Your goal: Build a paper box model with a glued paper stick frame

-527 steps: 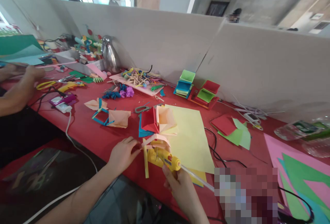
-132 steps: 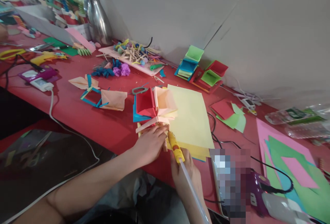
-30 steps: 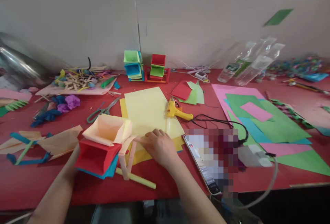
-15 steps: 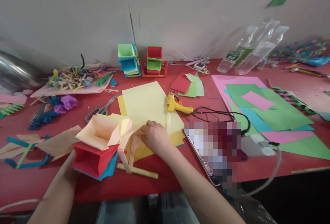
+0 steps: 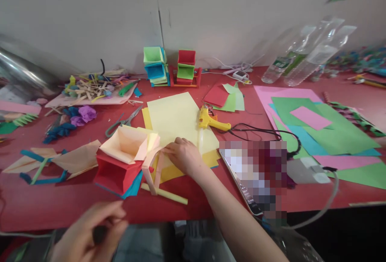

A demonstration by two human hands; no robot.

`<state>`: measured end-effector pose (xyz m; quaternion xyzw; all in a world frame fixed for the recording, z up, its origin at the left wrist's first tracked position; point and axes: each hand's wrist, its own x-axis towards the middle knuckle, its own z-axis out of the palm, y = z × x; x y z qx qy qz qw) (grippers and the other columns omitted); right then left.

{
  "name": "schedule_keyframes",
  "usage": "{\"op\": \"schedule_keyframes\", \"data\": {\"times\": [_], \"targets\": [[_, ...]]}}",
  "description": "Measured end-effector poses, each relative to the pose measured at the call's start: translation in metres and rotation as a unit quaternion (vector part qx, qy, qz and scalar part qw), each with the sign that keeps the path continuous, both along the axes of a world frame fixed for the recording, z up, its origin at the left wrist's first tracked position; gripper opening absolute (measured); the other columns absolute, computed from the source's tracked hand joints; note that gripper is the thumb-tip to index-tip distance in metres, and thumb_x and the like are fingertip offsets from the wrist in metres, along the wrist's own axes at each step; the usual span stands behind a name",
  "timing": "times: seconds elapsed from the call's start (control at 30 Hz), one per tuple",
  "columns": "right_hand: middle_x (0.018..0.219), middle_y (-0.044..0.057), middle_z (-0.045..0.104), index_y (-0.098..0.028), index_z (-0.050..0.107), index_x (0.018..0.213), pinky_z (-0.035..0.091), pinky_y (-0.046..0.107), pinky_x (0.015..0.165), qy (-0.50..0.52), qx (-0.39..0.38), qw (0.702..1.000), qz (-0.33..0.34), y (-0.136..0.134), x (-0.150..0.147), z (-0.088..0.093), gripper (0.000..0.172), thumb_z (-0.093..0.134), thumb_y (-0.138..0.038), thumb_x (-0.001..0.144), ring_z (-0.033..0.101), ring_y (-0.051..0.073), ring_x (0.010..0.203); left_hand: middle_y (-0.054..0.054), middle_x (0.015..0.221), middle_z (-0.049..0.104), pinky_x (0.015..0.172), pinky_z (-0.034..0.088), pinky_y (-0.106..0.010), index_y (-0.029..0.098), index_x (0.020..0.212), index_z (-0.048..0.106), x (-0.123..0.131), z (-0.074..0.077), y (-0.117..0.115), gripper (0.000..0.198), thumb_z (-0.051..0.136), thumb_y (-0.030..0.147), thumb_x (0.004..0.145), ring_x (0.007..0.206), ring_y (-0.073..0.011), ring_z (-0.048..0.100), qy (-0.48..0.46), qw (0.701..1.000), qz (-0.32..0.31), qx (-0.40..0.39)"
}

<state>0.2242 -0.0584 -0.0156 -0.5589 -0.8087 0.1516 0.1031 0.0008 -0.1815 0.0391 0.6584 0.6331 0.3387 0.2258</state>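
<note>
My right hand [image 5: 184, 156] rests with curled fingers on the pale yellow paper [image 5: 177, 122], pinching the peach paper strip [image 5: 152, 164] that loops off the folded paper model. That model has a peach open box [image 5: 128, 144] on top of a red box [image 5: 116, 172] with a blue sheet under it. A rolled yellow-green paper stick [image 5: 165, 193] lies in front of it. My left hand [image 5: 90, 236] is low at the table's front edge, blurred, fingers curled around something small and dark. The yellow glue gun [image 5: 211, 120] lies on the table beyond my right hand.
A phone [image 5: 241, 183] lies right of my hand, by black cables [image 5: 262, 132]. Scissors [image 5: 122, 122], stacked paper boxes [image 5: 170, 68], a tray of sticks [image 5: 93, 91], plastic bottles [image 5: 304, 58] and pink and green sheets [image 5: 316, 127] cover the red table [image 5: 60, 205].
My left hand has come away from the red box and dropped to the front edge, closing on something small. My right hand stays on the strip. The view shifted slightly.
</note>
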Motion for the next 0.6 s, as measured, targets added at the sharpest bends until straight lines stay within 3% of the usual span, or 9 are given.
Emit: {"op": "schedule_keyframes", "data": {"times": [0.1, 0.2, 0.27, 0.37, 0.6], "targets": [[0.091, 0.006, 0.060, -0.022, 0.063, 0.101, 0.039, 0.027, 0.076, 0.001, -0.001, 1.000, 0.000, 0.000, 0.000, 0.001, 0.022, 0.047, -0.029, 0.087, 0.056, 0.018, 0.087, 0.003, 0.058, 0.067, 0.048, 0.046, -0.027, 0.034, 0.088, 0.065, 0.024, -0.017, 0.001, 0.021, 0.060, 0.044, 0.070, 0.047, -0.0177, 0.061, 0.124, 0.989, -0.064, -0.055], [0.093, 0.006, 0.061, -0.022, 0.061, 0.103, 0.039, 0.027, 0.075, 0.003, 0.002, 1.000, -0.002, 0.000, 0.001, 0.001, 0.023, 0.047, -0.030, 0.086, 0.056, 0.019, 0.088, -0.001, 0.061, 0.069, 0.046, 0.039, -0.026, 0.027, 0.104, 0.062, 0.042, -0.031, 0.015, 0.036, 0.053, 0.045, 0.075, 0.052, -0.0220, 0.064, 0.281, 0.949, -0.070, -0.128], [0.094, 0.006, 0.062, -0.022, 0.059, 0.106, 0.040, 0.027, 0.075, 0.005, 0.002, 1.000, -0.004, 0.001, 0.002, 0.000, 0.025, 0.049, -0.030, 0.085, 0.057, 0.019, 0.089, -0.003, 0.065, 0.070, 0.047, 0.035, -0.025, 0.023, 0.112, 0.057, 0.049, -0.036, 0.020, 0.038, 0.048, 0.042, 0.080, 0.059, -0.0238, 0.066, 0.326, 0.925, -0.072, -0.181], [0.097, 0.006, 0.063, -0.021, 0.058, 0.109, 0.040, 0.026, 0.075, 0.007, 0.002, 1.000, -0.006, 0.002, 0.002, 0.000, 0.028, 0.051, -0.032, 0.084, 0.058, 0.019, 0.089, -0.003, 0.066, 0.069, 0.048, 0.031, -0.024, 0.020, 0.112, 0.051, 0.056, -0.043, 0.019, 0.037, 0.046, 0.043, 0.083, 0.064, -0.0241, 0.066, 0.307, 0.926, -0.055, -0.212], [0.096, 0.005, 0.063, -0.021, 0.059, 0.106, 0.040, 0.025, 0.073, 0.006, 0.005, 1.000, -0.002, 0.002, 0.003, 0.003, 0.027, 0.048, -0.035, 0.086, 0.058, 0.018, 0.089, -0.001, 0.066, 0.067, 0.048, 0.031, -0.023, 0.021, 0.090, 0.054, 0.058, -0.063, 0.020, 0.024, 0.044, 0.042, 0.085, 0.062, -0.0202, 0.066, 0.224, 0.966, -0.009, -0.131]]}}
